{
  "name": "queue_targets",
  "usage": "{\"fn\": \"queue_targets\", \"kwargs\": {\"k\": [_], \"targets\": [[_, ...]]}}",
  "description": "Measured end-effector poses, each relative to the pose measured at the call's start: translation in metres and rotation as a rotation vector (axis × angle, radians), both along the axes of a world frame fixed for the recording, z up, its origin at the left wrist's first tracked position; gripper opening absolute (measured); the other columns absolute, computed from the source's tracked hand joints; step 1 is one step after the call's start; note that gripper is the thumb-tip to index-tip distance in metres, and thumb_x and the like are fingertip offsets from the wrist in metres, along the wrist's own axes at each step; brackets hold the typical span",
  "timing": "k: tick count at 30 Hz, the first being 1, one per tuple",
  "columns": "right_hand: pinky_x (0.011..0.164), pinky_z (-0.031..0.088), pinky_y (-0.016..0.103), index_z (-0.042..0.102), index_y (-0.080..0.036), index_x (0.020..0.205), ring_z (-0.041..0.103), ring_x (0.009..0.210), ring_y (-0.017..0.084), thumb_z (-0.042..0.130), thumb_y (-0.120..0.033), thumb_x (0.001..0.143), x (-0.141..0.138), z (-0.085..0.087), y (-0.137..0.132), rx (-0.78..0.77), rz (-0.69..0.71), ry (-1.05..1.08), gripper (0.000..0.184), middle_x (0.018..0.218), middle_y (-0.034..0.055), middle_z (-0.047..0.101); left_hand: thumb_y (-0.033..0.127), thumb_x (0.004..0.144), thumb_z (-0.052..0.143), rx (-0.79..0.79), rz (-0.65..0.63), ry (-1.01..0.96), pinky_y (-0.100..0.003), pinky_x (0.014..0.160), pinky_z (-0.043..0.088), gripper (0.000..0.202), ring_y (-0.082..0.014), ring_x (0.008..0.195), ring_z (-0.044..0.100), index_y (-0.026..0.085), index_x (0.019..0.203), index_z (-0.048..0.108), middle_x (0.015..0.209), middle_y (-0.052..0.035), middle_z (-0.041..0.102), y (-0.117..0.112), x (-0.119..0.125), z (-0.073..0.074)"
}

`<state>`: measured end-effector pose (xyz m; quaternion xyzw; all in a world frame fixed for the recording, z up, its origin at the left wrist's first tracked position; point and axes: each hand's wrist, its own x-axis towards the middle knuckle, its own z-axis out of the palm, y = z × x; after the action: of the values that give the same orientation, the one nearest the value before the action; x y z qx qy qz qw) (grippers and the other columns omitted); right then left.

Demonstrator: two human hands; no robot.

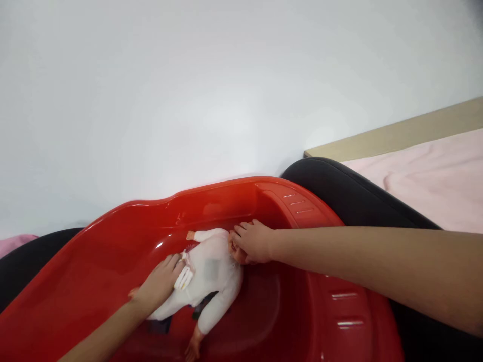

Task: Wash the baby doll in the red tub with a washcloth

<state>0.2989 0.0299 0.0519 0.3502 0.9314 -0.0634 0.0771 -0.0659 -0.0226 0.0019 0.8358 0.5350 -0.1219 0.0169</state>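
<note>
The right hand (253,242) curved half open over the head of a baby doll (217,261), cupping it from above; the left hand (158,284), fingers together and nearly flat, pressed on the doll's white sleepsuit (204,296) without gripping; supporting head and body together kept the doll steady; it lay inside a red plastic bathtub (94,271); nothing stood between hands and doll; a black padded surface (350,191) flanked the tub; a pink blanket (433,181) lay beyond.
</note>
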Motion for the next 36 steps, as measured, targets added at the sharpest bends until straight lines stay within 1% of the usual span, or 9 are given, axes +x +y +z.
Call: {"fn": "queue_targets", "kwargs": {"k": [6, 11, 14, 18, 21, 24, 28, 32, 36], "targets": [[0.103, 0.051, 0.055, 0.047, -0.012, 0.150, 0.053, 0.133, 0.037, 0.073, -0.048, 0.087, 0.001, 0.001, 0.000, -0.005, 0.002, 0.000, 0.077, 0.152, 0.0216, 0.052, 0.011, 0.086, 0.051, -0.061, 0.063, 0.234, -0.047, 0.115, 0.039, 0.062, -0.0349, 0.133, 0.050, 0.008, 0.147, 0.053, 0.147, -0.0206, 0.053, -0.010, -0.058, 0.001], [0.105, 0.050, 0.055, 0.041, -0.011, 0.155, 0.054, 0.133, 0.037, 0.071, -0.047, 0.087, 0.002, 0.003, 0.000, -0.010, -0.001, 0.007, 0.082, 0.151, 0.0219, 0.052, 0.020, 0.088, 0.052, -0.069, 0.088, 0.191, -0.050, 0.112, 0.040, 0.050, -0.0358, 0.130, 0.052, 0.017, 0.137, 0.062, 0.140, -0.0165, 0.059, 0.000, -0.093, 0.005], [0.105, 0.050, 0.055, 0.044, -0.012, 0.153, 0.054, 0.132, 0.036, 0.071, -0.046, 0.087, 0.002, 0.003, 0.000, -0.013, -0.005, 0.009, 0.080, 0.151, 0.0206, 0.053, 0.028, 0.092, 0.054, 0.011, 0.150, 0.023, -0.046, 0.105, 0.045, 0.045, -0.0318, 0.120, 0.056, 0.018, 0.135, 0.059, 0.133, -0.0141, 0.059, 0.015, -0.066, 0.019], [0.103, 0.051, 0.054, 0.044, -0.011, 0.152, 0.055, 0.131, 0.036, 0.070, -0.045, 0.088, 0.002, 0.003, 0.000, -0.001, 0.002, 0.000, 0.077, 0.150, 0.0208, 0.054, 0.033, 0.100, 0.049, 0.161, 0.188, -0.345, -0.037, 0.092, 0.049, 0.020, -0.0240, 0.105, 0.058, 0.023, 0.112, 0.060, 0.116, -0.0072, 0.059, 0.031, 0.030, 0.031], [0.101, 0.053, 0.054, 0.045, -0.011, 0.152, 0.056, 0.130, 0.036, 0.067, -0.043, 0.089, 0.003, 0.002, -0.001, 0.016, 0.008, 0.005, 0.074, 0.148, 0.0211, 0.055, 0.022, 0.098, 0.051, 0.185, 0.023, -0.523, -0.039, 0.096, 0.049, 0.023, -0.0235, 0.109, 0.056, 0.023, 0.120, 0.057, 0.118, -0.0073, 0.057, 0.035, 0.101, 0.026], [0.100, 0.052, 0.055, 0.044, -0.011, 0.153, 0.056, 0.129, 0.038, 0.063, -0.048, 0.091, 0.003, 0.003, -0.002, 0.030, 0.003, 0.018, 0.075, 0.146, 0.0229, 0.056, 0.017, 0.099, 0.051, 0.184, -0.117, -0.499, -0.041, 0.096, 0.049, 0.024, -0.0242, 0.108, 0.054, 0.021, 0.122, 0.056, 0.118, -0.0088, 0.055, 0.036, 0.140, 0.015], [0.099, 0.052, 0.054, 0.045, -0.012, 0.151, 0.059, 0.124, 0.036, 0.062, -0.049, 0.092, 0.004, 0.005, -0.003, 0.026, 0.007, 0.042, 0.072, 0.144, 0.0216, 0.058, 0.010, 0.098, 0.046, 0.134, -0.234, -0.339, -0.046, 0.101, 0.048, 0.025, -0.0262, 0.109, 0.052, 0.019, 0.118, 0.057, 0.119, -0.0102, 0.056, 0.032, 0.137, 0.007], [0.099, 0.053, 0.052, 0.047, -0.011, 0.149, 0.058, 0.125, 0.035, 0.070, -0.043, 0.088, 0.004, 0.006, -0.002, 0.014, 0.019, -0.005, 0.072, 0.145, 0.0196, 0.057, 0.000, 0.092, 0.043, 0.085, -0.278, -0.137, -0.048, 0.101, 0.047, 0.037, -0.0303, 0.116, 0.048, 0.018, 0.120, 0.061, 0.125, -0.0111, 0.058, 0.025, 0.103, 0.004], [0.100, 0.053, 0.053, 0.047, -0.013, 0.150, 0.056, 0.129, 0.036, 0.072, -0.045, 0.087, 0.003, 0.004, -0.001, 0.005, 0.011, 0.006, 0.075, 0.147, 0.0210, 0.055, -0.002, 0.091, 0.041, 0.045, -0.253, -0.064, -0.047, 0.104, 0.045, 0.047, -0.0302, 0.123, 0.047, 0.018, 0.128, 0.061, 0.137, -0.0123, 0.055, 0.018, 0.062, 0.002]]}}
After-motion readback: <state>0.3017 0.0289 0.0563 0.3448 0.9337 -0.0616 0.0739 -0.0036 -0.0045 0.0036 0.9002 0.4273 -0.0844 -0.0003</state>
